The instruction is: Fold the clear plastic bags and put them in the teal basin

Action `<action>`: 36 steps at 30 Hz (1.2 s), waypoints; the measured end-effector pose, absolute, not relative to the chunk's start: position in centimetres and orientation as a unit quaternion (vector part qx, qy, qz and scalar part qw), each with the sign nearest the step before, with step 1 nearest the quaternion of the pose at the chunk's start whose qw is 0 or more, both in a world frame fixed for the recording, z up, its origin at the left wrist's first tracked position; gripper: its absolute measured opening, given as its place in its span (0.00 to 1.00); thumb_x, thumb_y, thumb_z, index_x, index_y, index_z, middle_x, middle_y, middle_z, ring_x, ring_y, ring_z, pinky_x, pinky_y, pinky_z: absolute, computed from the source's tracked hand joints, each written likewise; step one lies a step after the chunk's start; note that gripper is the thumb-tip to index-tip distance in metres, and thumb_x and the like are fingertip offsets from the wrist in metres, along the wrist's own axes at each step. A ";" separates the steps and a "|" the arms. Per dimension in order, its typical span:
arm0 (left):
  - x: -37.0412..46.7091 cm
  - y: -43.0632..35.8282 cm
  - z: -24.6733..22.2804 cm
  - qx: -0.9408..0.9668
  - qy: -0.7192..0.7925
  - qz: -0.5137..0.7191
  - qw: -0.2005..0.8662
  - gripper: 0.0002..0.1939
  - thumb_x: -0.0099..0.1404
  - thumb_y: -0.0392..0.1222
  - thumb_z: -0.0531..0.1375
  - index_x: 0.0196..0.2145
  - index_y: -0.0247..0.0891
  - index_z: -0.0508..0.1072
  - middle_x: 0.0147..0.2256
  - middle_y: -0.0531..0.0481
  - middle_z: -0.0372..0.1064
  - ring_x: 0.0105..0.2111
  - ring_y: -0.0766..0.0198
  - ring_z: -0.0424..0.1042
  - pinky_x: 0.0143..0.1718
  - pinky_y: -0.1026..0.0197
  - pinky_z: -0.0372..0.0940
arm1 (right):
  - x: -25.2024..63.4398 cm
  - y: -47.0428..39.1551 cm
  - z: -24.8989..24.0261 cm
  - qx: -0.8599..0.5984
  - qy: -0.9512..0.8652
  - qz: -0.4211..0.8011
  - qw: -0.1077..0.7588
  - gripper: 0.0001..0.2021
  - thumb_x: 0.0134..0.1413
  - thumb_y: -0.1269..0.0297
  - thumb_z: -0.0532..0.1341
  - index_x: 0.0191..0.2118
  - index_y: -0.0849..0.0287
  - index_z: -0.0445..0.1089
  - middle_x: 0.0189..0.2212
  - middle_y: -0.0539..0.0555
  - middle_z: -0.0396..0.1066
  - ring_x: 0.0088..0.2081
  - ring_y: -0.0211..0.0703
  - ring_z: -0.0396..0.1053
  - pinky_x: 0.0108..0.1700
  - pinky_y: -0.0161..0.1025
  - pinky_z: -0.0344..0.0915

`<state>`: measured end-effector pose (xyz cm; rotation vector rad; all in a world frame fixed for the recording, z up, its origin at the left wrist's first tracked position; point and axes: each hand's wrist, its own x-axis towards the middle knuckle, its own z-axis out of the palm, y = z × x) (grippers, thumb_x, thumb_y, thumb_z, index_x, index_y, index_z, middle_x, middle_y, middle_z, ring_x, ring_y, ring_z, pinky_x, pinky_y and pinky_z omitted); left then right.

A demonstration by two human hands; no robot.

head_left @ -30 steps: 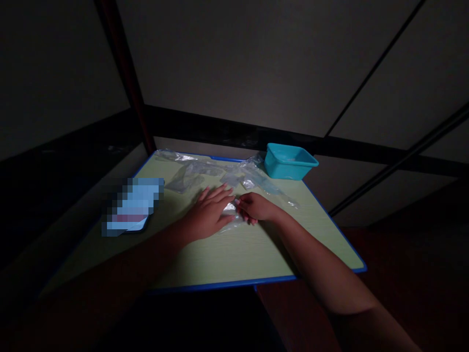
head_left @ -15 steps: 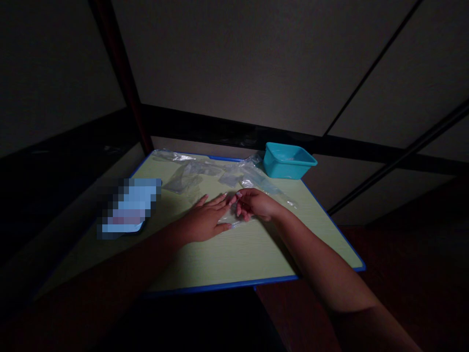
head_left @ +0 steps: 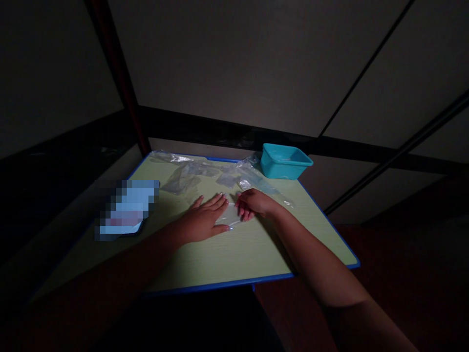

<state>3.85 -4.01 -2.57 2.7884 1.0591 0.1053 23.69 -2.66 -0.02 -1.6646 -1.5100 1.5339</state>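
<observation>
A small clear plastic bag (head_left: 231, 213) lies flat on the table between my hands. My left hand (head_left: 205, 218) rests palm down with its fingers spread, pressing on the bag's left side. At the bag's right end is my right hand (head_left: 253, 202), its fingers curled with the thumb and forefinger close together on the plastic. The right fingers hide part of that end of the bag.
More clear plastic bags (head_left: 183, 178) lie crumpled across the table's back half. A turquoise basket (head_left: 284, 170) stands at the back right corner. A phone (head_left: 130, 208) with a blurred screen lies at left. The table (head_left: 220, 264) has a blue edge; a wall stands behind.
My right fingers have lowered and turned down onto the bag's right end, and more of the bag shows flat between the hands. My left hand stays in place. The view shifted slightly.
</observation>
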 end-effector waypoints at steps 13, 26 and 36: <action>4.0 -4.0 -2.2 0.926 0.366 0.005 0.095 0.38 0.64 0.60 0.47 0.64 0.36 0.44 0.64 0.40 0.34 0.64 0.55 0.34 0.60 0.44 0.33 | 23.4 -2.0 0.0 -0.570 -0.426 0.608 0.353 0.15 0.62 0.74 0.45 0.30 0.65 0.65 0.18 0.52 0.68 0.20 0.36 0.70 0.24 0.31 0.68; 3.7 -4.1 -2.4 0.927 0.361 0.017 0.098 0.35 0.64 0.59 0.48 0.63 0.41 0.47 0.65 0.42 0.33 0.65 0.53 0.32 0.59 0.40 0.34 | 23.9 -3.1 0.8 -0.511 -0.527 0.650 0.199 0.18 0.62 0.62 0.49 0.26 0.66 0.66 0.15 0.52 0.69 0.16 0.35 0.69 0.20 0.30 0.67; 3.7 -4.1 -2.5 0.926 0.365 0.015 0.100 0.36 0.64 0.59 0.48 0.64 0.40 0.46 0.65 0.42 0.33 0.65 0.54 0.32 0.59 0.40 0.33 | 25.3 -2.5 0.9 -0.634 -0.580 0.479 0.179 0.15 0.61 0.60 0.52 0.26 0.62 0.62 0.11 0.48 0.65 0.12 0.36 0.64 0.14 0.29 0.61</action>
